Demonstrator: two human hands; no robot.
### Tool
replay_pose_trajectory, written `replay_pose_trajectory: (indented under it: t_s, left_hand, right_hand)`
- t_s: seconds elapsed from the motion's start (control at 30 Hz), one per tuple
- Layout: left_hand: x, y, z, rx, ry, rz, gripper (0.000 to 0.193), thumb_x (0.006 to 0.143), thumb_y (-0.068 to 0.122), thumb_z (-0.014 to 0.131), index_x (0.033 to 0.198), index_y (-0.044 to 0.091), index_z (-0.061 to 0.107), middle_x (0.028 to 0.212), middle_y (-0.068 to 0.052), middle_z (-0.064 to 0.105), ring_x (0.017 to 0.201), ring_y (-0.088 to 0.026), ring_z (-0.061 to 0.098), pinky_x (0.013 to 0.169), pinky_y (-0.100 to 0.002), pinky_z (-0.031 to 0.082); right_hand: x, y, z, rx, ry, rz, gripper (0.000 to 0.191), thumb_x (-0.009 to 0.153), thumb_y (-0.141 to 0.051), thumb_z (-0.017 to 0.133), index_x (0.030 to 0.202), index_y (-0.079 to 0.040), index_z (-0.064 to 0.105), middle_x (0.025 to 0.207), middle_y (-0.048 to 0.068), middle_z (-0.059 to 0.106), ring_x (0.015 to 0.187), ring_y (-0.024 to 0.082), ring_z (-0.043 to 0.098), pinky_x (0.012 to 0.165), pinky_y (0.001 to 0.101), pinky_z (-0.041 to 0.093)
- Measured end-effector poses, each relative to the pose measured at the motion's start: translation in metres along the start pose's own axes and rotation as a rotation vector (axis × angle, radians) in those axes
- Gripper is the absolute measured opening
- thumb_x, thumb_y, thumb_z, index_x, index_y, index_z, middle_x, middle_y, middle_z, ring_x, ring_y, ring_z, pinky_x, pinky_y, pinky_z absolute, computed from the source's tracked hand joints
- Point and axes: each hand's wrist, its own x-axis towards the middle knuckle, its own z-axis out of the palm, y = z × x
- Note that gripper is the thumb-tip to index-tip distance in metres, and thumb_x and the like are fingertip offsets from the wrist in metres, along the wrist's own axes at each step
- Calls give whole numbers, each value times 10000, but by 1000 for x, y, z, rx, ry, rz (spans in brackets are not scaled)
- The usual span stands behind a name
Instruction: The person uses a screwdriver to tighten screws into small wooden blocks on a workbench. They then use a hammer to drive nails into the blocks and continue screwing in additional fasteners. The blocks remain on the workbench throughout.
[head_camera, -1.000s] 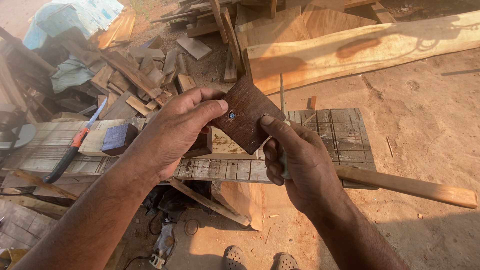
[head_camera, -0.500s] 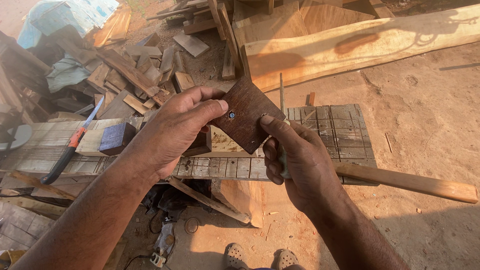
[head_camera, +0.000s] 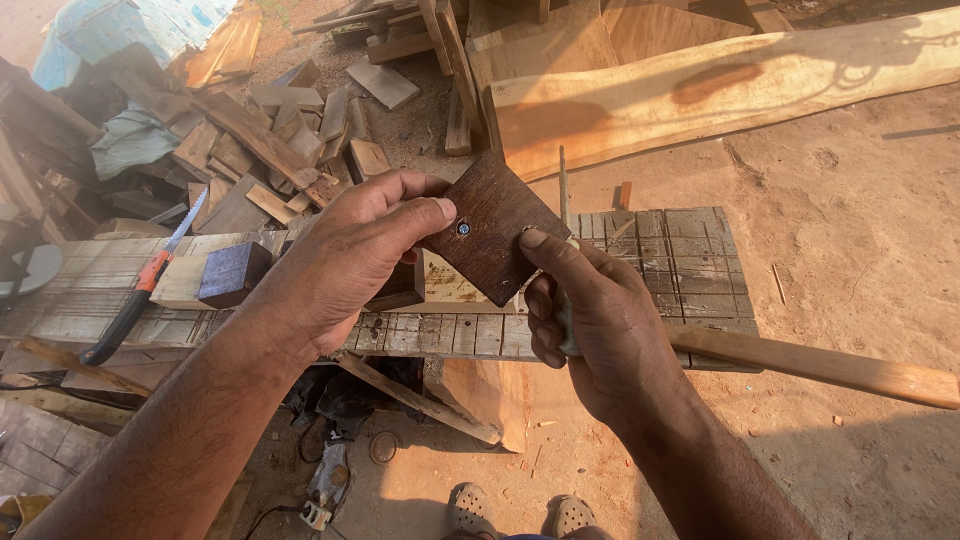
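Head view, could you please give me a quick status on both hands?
Left hand and right hand hold dark wooden square above workbench. Screw by left thumb. Nothing in between.

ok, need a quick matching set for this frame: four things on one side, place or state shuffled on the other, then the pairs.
Things:
1. dark wood square
2. hand saw
3. blue block
4. long pale plank

Places or states:
A. lying on the dirt beyond the workbench
B. pinched between left hand and right hand
C. flat on the bench at far left, orange and black handle
D. sitting on the bench beside the left wrist

Pairs: 1-B, 2-C, 3-D, 4-A
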Motion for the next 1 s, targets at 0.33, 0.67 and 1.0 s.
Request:
replay_pose_trajectory:
  t_s: [0.33, 0.67, 1.0]
  left_hand:
    - [3, -5, -1, 20, -32, 42, 520, 859, 235, 687, 1329, 43, 573, 1144, -141, 720, 1095, -203, 690, 943, -380, 584]
    - [6, -19, -2, 11, 10, 47, 419, 919, 257, 636, 1263, 18, 633, 1081, -135, 718, 1049, -195, 674, 947, -391, 557]
    - [24, -48, -34, 133, 295, 58, 484, 903, 226, 670, 1319, 6, 559, 1128, -106, 694, 1091, -144, 669, 983, -357, 527]
  right_hand:
    - [2, 2, 1, -7, 1, -4, 281, 917, -304, 694, 772, -104, 559, 576, 11, 528, 430, 94, 466, 371, 263, 336]
    - [0, 2, -1, -20, -54, -12, 298, 939, -292, 684, 803, -55, 564, 575, 33, 544, 410, 93, 456, 346, 256, 324]
    - [-11, 17, -24, -138, 100, 27, 282, 916, -305, 678, 809, -83, 541, 573, 30, 507, 414, 98, 431, 345, 266, 336]
